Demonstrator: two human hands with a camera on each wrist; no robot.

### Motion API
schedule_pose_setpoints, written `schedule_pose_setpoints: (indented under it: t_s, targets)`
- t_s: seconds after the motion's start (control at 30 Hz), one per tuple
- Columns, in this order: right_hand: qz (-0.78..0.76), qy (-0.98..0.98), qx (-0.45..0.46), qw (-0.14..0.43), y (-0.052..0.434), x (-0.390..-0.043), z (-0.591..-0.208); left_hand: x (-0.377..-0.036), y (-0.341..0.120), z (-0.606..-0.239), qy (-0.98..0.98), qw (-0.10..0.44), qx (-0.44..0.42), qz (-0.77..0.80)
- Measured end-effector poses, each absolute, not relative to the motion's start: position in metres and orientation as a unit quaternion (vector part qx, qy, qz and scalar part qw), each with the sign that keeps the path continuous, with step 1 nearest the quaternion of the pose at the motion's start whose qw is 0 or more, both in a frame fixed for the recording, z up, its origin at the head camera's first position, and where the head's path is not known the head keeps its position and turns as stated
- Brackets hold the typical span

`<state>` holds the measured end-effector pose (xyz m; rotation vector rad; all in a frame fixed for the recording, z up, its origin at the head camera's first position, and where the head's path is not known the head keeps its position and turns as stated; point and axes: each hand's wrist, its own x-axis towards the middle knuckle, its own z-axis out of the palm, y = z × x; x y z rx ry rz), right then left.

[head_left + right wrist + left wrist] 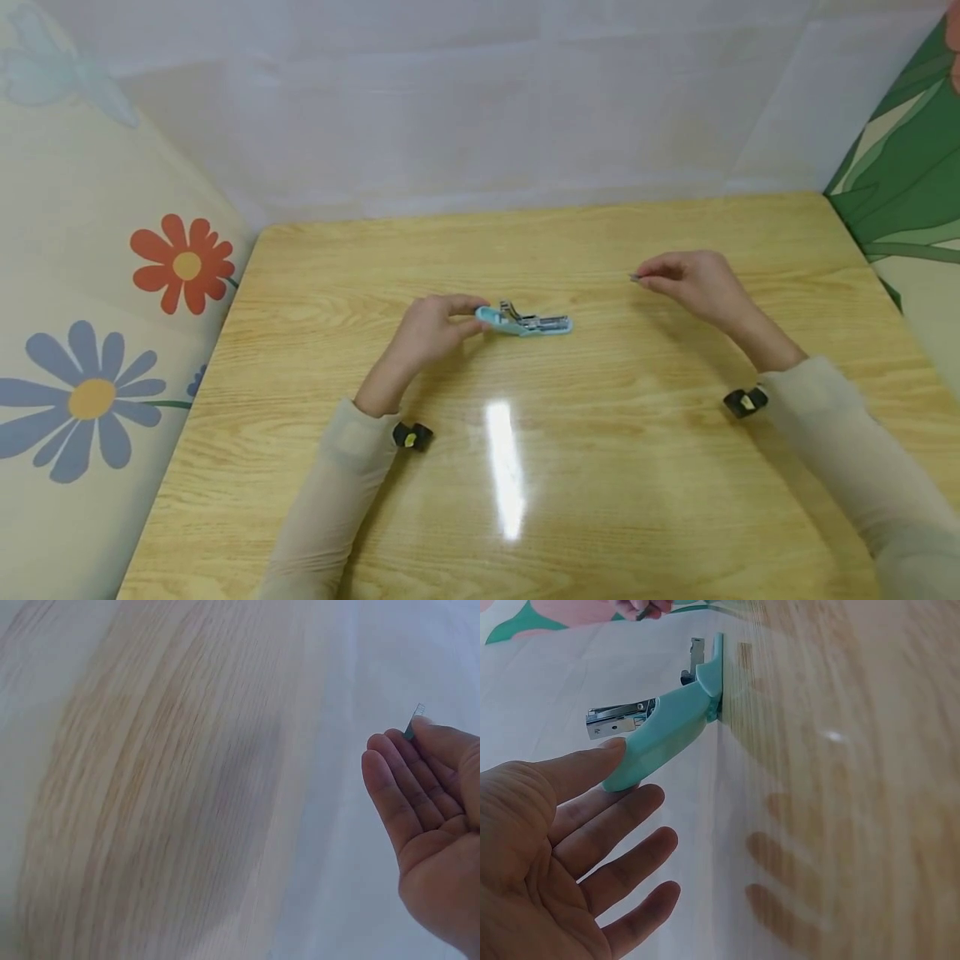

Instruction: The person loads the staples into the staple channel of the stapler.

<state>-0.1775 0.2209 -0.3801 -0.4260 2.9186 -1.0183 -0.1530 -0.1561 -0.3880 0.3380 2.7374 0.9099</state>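
Observation:
My left hand (431, 331) pinches one end of a light teal stapler (510, 326) between thumb and fingers. The stapler is swung wide open, its metal parts exposed; in the left wrist view, the far half of the stapler (667, 724) meets the table and the held end is tilted up. Three fingers of the left hand (577, 847) spread loosely below it. Off to the right, above the table, my right hand (701, 283) pinches a small strip of staples (414, 722) between thumb and forefinger. Part of that strip is hidden by the fingers.
The wood-grain table (600, 467) has a bright light reflection in its middle. A white wall covering (480, 125) rises behind its far edge. Flower-printed panels (67, 250) stand at the left and right sides. A small black camera sits at each wrist.

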Motion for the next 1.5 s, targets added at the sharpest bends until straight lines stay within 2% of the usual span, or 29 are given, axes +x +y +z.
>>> schedule_pose_setpoints:
  t_s: [0.77,1.0,1.27,1.5]
  targets:
    - [-0.354,0.919,-0.175,0.012,0.193,-0.181,-0.382,-0.155,-0.155,-0.392,0.929,0.117,0.125,0.327]
    - [-0.348,0.92,-0.178,0.004,0.188,-0.182,-0.384,-0.154,-0.156,-0.394,0.92,0.098,0.134,0.355]
    - [-0.345,0.922,-0.176,0.021,0.181,-0.183,-0.382,-0.155,-0.154,-0.394,0.916,0.108,0.125,0.366]
    - [-0.337,0.921,-0.197,0.013,0.168,-0.186,-0.382,-0.157,-0.156,-0.393,0.921,0.107,0.125,0.354]
